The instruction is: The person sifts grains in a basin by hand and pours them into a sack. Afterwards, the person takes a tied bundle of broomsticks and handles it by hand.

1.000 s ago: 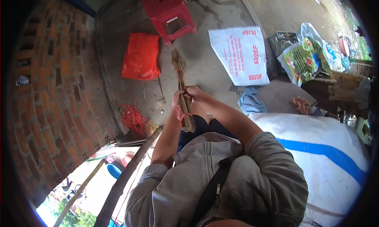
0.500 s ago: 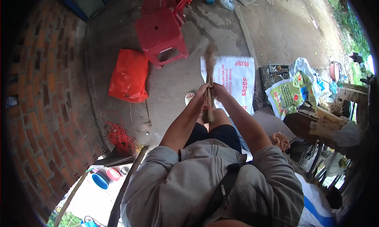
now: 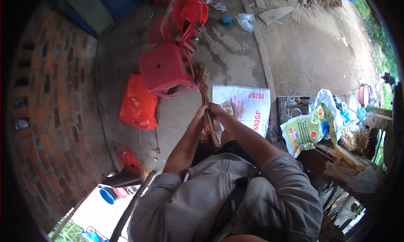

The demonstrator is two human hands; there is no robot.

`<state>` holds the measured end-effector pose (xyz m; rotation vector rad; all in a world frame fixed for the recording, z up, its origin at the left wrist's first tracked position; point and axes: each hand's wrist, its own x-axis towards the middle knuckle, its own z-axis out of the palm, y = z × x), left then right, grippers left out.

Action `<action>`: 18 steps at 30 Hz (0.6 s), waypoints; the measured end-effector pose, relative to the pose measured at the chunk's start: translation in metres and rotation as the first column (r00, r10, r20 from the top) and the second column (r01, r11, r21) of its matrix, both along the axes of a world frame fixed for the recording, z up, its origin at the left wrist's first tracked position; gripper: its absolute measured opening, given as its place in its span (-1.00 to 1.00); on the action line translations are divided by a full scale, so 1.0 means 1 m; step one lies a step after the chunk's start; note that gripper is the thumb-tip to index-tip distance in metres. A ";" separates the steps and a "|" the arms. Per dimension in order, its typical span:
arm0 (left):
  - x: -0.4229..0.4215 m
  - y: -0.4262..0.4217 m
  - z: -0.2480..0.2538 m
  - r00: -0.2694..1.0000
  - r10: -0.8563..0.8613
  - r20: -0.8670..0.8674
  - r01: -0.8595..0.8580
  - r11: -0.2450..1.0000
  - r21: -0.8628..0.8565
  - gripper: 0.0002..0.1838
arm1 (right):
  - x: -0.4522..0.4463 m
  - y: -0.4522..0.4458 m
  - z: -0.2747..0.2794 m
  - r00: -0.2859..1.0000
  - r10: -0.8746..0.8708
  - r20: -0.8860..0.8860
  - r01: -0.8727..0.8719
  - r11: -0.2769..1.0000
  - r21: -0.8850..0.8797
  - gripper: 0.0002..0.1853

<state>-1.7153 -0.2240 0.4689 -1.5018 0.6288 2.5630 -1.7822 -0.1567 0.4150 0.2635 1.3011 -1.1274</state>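
A long, thin bundle of dried stalks (image 3: 203,84) is held in front of my body, its bushy end pointing away from me. Red string (image 3: 207,132) hangs around its near part. My left hand (image 3: 201,112) is closed around the middle of the bundle. Right beside it, my right hand (image 3: 215,110) grips the same stalks from the other side. The bushy tip comes close to the red plastic stool (image 3: 166,67) in the view; whether they touch I cannot tell. Below my right hand lies a white printed sack (image 3: 252,101), with a sandalled foot (image 3: 227,108) over its left part.
A red plastic bag (image 3: 139,103) lies left of the stool. Tangled red string (image 3: 130,158) sits near the brick wall (image 3: 54,115). On the right are a dark crate (image 3: 288,107) and a green-and-white sack (image 3: 307,130). Farther off lies a clear plastic bag (image 3: 245,22).
The bundle and both hands have shifted left in the view, and the bundle now leans left at its far end. The stool and sack appear lower as my view has tilted. Both hands keep their grip.
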 end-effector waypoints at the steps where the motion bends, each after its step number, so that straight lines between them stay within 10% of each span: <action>1: -0.018 0.009 0.008 0.998 -0.026 0.062 0.024 0.999 0.033 -0.71 | -0.022 0.006 0.004 1.000 -0.015 -0.025 0.018 0.996 0.087 -0.76; 3: -0.062 0.044 -0.047 1.000 -0.003 -0.004 0.003 0.996 0.084 -0.66 | -0.074 0.034 0.027 0.984 -0.175 -0.005 0.174 0.976 0.129 -0.75; 4: -0.097 0.060 -0.060 0.986 -0.164 0.028 0.164 0.986 0.001 -0.61 | -0.105 0.060 0.004 0.994 0.016 -0.111 -0.003 0.993 0.115 -0.73; 8: -0.193 0.084 -0.010 0.843 -0.514 -0.161 0.529 0.846 0.066 -0.64 | -0.191 0.125 -0.016 0.890 -0.440 -0.119 0.455 0.876 0.161 -0.74; 9: -0.203 0.101 -0.016 0.951 -0.179 -0.250 0.226 0.959 0.170 -0.67 | -0.209 0.129 -0.002 0.861 -0.472 -0.189 0.505 0.840 0.200 -0.72; 13: -0.253 0.103 -0.009 0.893 -0.193 -0.406 0.339 0.883 0.326 -0.77 | -0.238 0.109 0.074 0.672 -0.543 -0.504 0.712 0.662 0.236 -0.59; 17: -0.234 0.058 0.012 0.876 -0.235 -0.422 0.407 0.830 0.383 -0.81 | -0.229 0.086 0.051 0.655 -0.612 -0.443 0.668 0.743 -0.040 -0.48; 18: -0.225 0.050 0.018 0.884 -0.217 -0.414 0.383 0.845 0.374 -0.81 | -0.226 0.071 0.065 0.744 -0.484 -0.461 0.592 0.797 0.118 -0.47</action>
